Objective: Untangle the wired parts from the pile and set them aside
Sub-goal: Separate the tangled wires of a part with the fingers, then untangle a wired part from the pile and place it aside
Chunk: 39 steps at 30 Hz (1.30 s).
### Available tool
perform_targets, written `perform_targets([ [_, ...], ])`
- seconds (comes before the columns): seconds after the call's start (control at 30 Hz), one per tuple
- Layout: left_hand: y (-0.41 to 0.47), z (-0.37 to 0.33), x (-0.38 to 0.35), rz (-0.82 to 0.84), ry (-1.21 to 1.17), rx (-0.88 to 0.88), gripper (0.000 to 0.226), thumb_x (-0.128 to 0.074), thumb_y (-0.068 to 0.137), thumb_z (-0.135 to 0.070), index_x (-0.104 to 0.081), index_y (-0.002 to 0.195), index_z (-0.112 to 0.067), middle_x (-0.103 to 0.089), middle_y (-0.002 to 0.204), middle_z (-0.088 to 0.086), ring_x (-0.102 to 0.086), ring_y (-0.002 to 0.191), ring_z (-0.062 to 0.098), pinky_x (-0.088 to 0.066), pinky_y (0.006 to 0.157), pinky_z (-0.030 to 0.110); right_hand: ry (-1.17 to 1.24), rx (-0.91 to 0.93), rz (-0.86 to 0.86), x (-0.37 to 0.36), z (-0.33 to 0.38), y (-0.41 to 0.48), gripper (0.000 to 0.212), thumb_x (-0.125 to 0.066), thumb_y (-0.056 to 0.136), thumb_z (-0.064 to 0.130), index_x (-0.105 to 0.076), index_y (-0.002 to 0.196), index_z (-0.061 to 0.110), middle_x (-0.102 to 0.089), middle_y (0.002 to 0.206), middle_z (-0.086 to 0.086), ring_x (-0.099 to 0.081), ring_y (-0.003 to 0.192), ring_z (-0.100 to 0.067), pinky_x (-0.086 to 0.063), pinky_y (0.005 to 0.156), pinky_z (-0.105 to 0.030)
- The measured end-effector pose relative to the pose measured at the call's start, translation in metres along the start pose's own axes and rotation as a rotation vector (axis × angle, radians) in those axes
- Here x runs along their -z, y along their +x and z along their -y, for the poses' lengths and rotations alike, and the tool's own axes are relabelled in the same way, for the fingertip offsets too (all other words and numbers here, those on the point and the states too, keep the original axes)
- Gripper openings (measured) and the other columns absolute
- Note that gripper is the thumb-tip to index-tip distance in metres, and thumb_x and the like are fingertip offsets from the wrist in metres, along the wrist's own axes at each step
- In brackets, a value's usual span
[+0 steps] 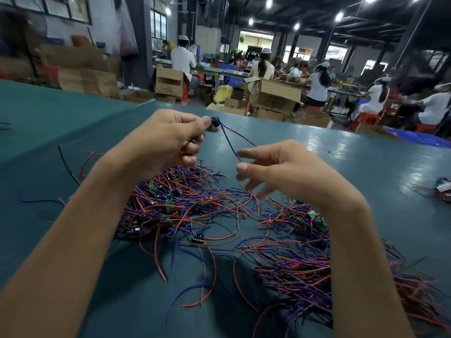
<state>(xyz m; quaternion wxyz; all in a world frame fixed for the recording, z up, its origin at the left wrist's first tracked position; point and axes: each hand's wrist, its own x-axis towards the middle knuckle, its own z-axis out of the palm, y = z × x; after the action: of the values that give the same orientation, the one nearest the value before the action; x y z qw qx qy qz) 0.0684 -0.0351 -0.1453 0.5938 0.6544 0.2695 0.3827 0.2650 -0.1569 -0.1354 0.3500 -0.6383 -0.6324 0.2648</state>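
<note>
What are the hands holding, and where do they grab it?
The left hand pinches a small black part by its body. Its wires dangle toward the right hand, which holds nothing.

A factory assembly hall. Beyond the far edge of the broad teal-covered workbench (73, 113), people in white shirts and caps (181, 59) sit on red plastic stools (366, 118) at long tables (229, 72). Open brown cardboard cartons (275, 93) stand around them, under round ceiling lamps (339, 15). A heap of red and blue wired parts (195, 203) lies mid-bench.
</note>
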Motion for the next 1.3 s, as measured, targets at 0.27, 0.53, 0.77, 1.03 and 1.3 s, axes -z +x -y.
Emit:
perform_targets([
  [0.27,0.007,0.009,-0.034,0.103,-0.178,0.281,0.028,-0.055,0.101,-0.033,-0.064,0.098,-0.007,-0.044,0.057,-0.007,-0.031,0.038,0.002,-0.030,0.032,0.013,0.722,-0.071,-0.405,-0.050,0.005,0.020,0.039,-0.071,0.095,0.020,-0.056,0.128,0.007,-0.070,0.087,-0.013,-0.067,0.072,-0.021,-0.059,0.062,-0.034],
  [0.53,0.006,0.010,-0.039,-0.138,-0.071,0.180,0.035,-0.060,0.100,-0.034,-0.068,0.100,0.000,-0.058,0.064,0.001,-0.046,0.041,0.004,-0.040,0.037,0.017,0.524,-0.331,-0.047,-0.051,0.002,0.021,0.056,-0.059,0.095,0.058,-0.065,0.097,0.003,-0.068,0.068,-0.011,-0.066,0.055,-0.028,-0.056,0.049,-0.034],
  [0.77,0.005,0.007,-0.032,0.085,-0.003,0.236,0.034,-0.073,0.080,-0.041,-0.079,0.075,-0.009,-0.070,0.070,0.003,-0.058,0.048,0.005,-0.048,0.041,0.019,1.025,-0.187,-0.341,-0.056,-0.008,0.032,0.023,-0.075,0.090,0.029,-0.070,0.077,0.010,-0.042,0.050,0.008,-0.036,0.041,-0.007,-0.039,0.040,-0.023],
  [1.03,0.004,0.012,-0.030,0.219,0.062,0.121,0.038,-0.075,0.082,-0.043,-0.080,0.089,-0.007,-0.073,0.083,0.014,-0.069,0.066,0.014,-0.059,0.057,0.027,0.923,-0.135,-0.235,-0.037,-0.019,0.027,0.021,-0.078,0.086,0.022,-0.067,0.070,0.014,-0.048,0.052,0.006,-0.040,0.041,-0.007,-0.033,0.040,-0.021],
  [1.3,-0.001,0.014,-0.034,0.454,0.167,0.227,0.039,-0.079,0.074,-0.038,-0.079,0.087,-0.002,-0.074,0.082,0.022,-0.074,0.066,0.023,-0.060,0.058,0.032,0.833,-0.158,-0.425,-0.004,-0.038,0.029,0.016,-0.078,0.086,0.019,-0.076,0.078,0.005,-0.053,0.054,0.003,-0.044,0.043,-0.005,-0.030,0.034,-0.015],
])
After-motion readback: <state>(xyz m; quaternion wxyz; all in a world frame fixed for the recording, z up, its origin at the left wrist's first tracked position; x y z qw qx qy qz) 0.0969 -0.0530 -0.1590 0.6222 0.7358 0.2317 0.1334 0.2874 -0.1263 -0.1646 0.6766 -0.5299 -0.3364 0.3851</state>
